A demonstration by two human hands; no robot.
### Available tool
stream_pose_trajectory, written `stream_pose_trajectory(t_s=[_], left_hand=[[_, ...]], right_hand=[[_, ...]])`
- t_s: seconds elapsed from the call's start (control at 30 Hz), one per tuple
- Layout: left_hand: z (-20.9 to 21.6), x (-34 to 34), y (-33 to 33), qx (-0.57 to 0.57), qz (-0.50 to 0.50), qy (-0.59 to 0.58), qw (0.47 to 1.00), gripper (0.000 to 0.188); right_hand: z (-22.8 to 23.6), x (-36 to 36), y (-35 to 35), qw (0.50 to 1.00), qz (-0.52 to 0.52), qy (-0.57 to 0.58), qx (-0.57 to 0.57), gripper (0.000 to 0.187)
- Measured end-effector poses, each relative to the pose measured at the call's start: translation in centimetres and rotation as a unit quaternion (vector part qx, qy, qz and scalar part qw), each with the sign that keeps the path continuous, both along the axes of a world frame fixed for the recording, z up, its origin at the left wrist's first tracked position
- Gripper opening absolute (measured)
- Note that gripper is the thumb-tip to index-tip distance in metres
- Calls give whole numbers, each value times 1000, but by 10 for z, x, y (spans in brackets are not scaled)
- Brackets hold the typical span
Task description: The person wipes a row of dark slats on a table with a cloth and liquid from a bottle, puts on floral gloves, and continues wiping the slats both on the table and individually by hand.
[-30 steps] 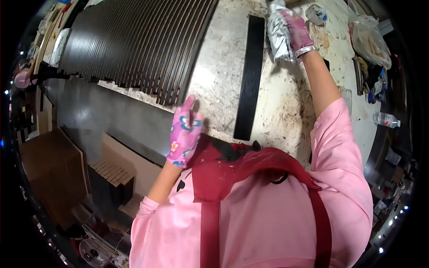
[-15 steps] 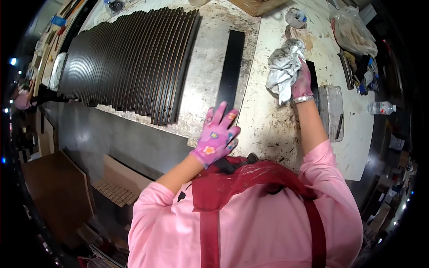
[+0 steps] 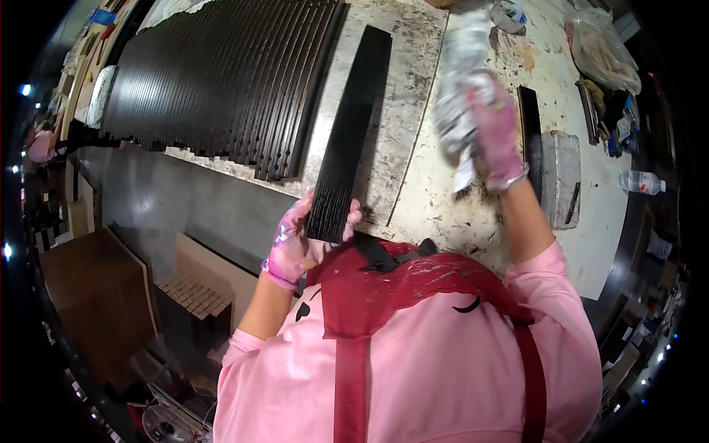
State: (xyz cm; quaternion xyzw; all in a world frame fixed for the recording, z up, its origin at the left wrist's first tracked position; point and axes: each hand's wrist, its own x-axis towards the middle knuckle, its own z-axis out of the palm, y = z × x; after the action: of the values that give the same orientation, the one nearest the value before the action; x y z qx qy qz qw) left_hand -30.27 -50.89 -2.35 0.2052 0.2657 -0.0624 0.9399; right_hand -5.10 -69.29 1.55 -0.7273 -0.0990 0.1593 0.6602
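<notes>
My left hand (image 3: 289,245), in a pink flowered glove, is closed around the near end of a long black board (image 3: 353,125). That near end is tilted up off the table and shows a wet-looking, streaky surface. Over the right part of the table, my right hand (image 3: 496,136), gloved too, grips a crumpled white and grey rag (image 3: 459,88). Motion blurs both the hand and the rag. Beside my right wrist lies another narrow black strip (image 3: 529,125), next to a grey wrapped block (image 3: 563,177).
Many dark strips (image 3: 214,81) lie side by side at the left of the stained table (image 3: 421,199). A tape roll (image 3: 508,15) and a plastic bag (image 3: 602,48) are at the far right, with a bottle (image 3: 641,181) past the table's edge. Cardboard (image 3: 214,266) stands below left.
My left hand has gone from lying spread on the board to gripping its near end, now raised and drawn toward me. My right hand and the rag stay on the right, now blurred.
</notes>
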Motion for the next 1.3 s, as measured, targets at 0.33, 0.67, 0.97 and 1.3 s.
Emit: stream_pose_trajectory(t_s=[0.33, 0.67, 0.97, 1.3], left_hand=[[-40, -47, 7, -64, -61, 85, 992, 65], [-52, -45, 18, -91, -40, 69, 993, 60], [-53, -29, 21, -248, -50, -24, 967, 60], [-49, -26, 3, -192, -50, -133, 971, 48]], right_hand=[[-42, -22, 116, 820, 373, -278, -333, 33], [-96, 225, 87, 927, 64, -206, -307, 58], [-74, 3, 113, 802, 230, -466, -293, 34], [-51, -91, 69, 720, 456, -464, -242, 46]])
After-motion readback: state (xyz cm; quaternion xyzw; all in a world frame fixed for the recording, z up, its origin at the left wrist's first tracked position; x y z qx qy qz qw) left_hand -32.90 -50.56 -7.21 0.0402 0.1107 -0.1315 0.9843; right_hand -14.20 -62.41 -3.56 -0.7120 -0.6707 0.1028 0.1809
